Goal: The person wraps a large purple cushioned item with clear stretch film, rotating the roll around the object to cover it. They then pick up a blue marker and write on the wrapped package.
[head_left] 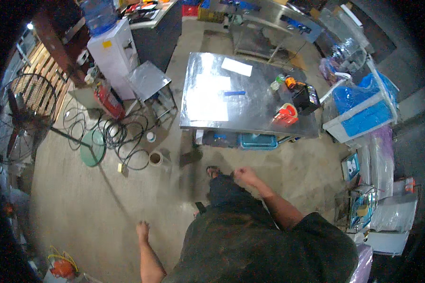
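My left hand (142, 229) hangs out to my left side over the concrete floor, small in view, its fingers slightly apart and nothing seen in it. In front of my body is my right hand (244, 176), fingers curled in with no object showing. It is apart from the steel table (208, 115) ahead. On that table lie a white sheet (237, 67), a blue strip-like object (234, 93) and rolls of orange-red tape (286, 114). A black box (307, 99) stands at the table's right end, beside a small orange item (291, 82).
To the left are a standing fan (21, 118), coiled black cable (115, 134), a fire extinguisher (109, 100), a metal stool (148, 78) and a water dispenser (111, 54). A cardboard-like tube (156, 159) stands on the floor. A blue-lined white cart (363, 113) and wrapped panels (396, 212) line the right.
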{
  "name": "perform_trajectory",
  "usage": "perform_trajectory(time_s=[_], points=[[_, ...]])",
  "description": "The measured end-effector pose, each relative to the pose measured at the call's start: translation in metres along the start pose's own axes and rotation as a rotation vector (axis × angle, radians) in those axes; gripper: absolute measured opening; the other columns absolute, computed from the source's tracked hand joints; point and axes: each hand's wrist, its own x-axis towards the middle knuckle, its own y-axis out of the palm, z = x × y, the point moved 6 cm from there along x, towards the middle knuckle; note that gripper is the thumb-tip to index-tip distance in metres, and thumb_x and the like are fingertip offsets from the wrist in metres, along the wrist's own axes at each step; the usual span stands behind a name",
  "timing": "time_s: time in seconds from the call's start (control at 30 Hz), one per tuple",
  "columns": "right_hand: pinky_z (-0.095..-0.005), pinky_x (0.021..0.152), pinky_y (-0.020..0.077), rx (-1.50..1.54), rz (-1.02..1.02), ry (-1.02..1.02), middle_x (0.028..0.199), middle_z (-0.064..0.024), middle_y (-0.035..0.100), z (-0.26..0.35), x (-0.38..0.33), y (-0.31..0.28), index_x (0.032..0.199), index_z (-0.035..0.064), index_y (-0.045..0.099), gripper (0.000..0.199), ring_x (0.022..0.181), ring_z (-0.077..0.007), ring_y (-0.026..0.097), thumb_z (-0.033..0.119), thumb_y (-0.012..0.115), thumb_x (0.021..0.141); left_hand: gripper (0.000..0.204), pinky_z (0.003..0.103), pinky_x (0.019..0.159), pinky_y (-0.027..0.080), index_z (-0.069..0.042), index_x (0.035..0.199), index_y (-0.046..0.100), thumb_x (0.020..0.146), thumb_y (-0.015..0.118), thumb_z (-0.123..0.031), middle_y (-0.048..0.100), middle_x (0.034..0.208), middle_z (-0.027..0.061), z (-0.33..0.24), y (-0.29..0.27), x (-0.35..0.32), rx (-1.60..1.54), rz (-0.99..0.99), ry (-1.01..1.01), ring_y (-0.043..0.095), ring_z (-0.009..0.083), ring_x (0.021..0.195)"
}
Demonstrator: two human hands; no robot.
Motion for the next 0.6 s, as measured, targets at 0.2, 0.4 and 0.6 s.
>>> perform_trajectory(time_s=[0.2, 0.4, 0.6], points=[[-0.0364, 0.078, 0.0516, -0.132, -0.471, -0.183, 0.096, -0.0128, 0.073, 0.091, 0.106, -0.148, 0.113, 0.0014, 0.071, 0.030, 0.083, -0.0211, 0.065, 0.023, 0.066, 0.094, 0.043, 0.044, 0.089, 0.054, -0.001, 0.123, 0.065, 0.098, 0.058, -0.035, 0.072, 0.112, 0.0183, -0.080, 0.111, 0.017, 0.279, 0.044, 0.121, 0.069, 0.0321, 0.104], [-0.0446, 0.098, 0.0495, -0.567, -0.637, -0.340, 0.131, -0.0187, 0.060, 0.128, 0.269, -0.228, 0.134, 0.0102, 0.061, 0.051, 0.114, -0.0363, 0.060, 0.007, 0.064, 0.084, 0.037, 0.045, 0.091, 0.052, -0.005, 0.113, 0.070, 0.095, 0.058, -0.034, 0.070, 0.115, 0.0205, -0.117, 0.155, -0.004, 0.423, 0.063, 0.030, 0.067, 0.0379, 0.104], [-0.0464, 0.110, 0.0453, -0.823, -0.440, -0.210, 0.146, -0.0165, 0.050, 0.101, 0.369, -0.230, 0.142, 0.0177, 0.056, 0.058, 0.132, -0.0386, 0.049, 0.009, 0.067, 0.085, 0.032, 0.043, 0.074, 0.052, -0.004, 0.108, 0.068, 0.097, 0.057, -0.031, 0.071, 0.094, 0.0144, -0.175, 0.131, -0.006, 0.464, 0.034, 0.076, 0.068, 0.0278, 0.080]])
